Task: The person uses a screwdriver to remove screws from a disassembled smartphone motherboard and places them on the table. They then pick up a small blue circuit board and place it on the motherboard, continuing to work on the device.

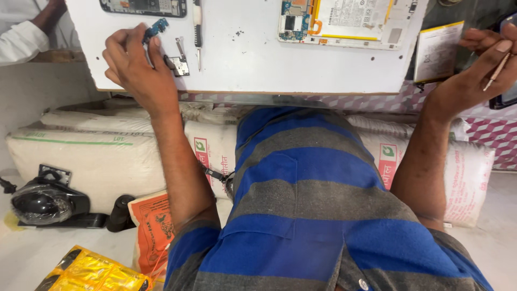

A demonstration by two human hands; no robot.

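Blue part: a small blue circuit strip (155,27) sits at the fingertips of the left hand (132,62), just above the white board (247,64).
Left hand: the thumb and first fingers pinch the blue part; the other fingers curl in.
Right hand: the right hand (479,70) is off the right edge of the board. Its fingers pinch a thin tan stick (496,71).
Metal bits: a small metal bracket (179,64) lies on the board, just beside the left hand.
Screwdriver: a thin screwdriver (198,29) lies upright on the board, near the bracket.
Phone: a dark, opened phone (144,6) lies at the top edge, above the left hand.
Tablet: an opened tablet (347,21) lies at the top right, back off, with its battery and blue circuit showing.
Battery: a loose flat battery (437,51) leans near the right hand.
How far along: both devices are open and parts are out, so the taking apart looks done. The blue part is in no device and nothing is closed, so a lot looks left.
Around: white sacks (91,156) lie under the board. A yellow packet (91,272) lies on the floor. Another person's sleeve (21,40) shows at top left.
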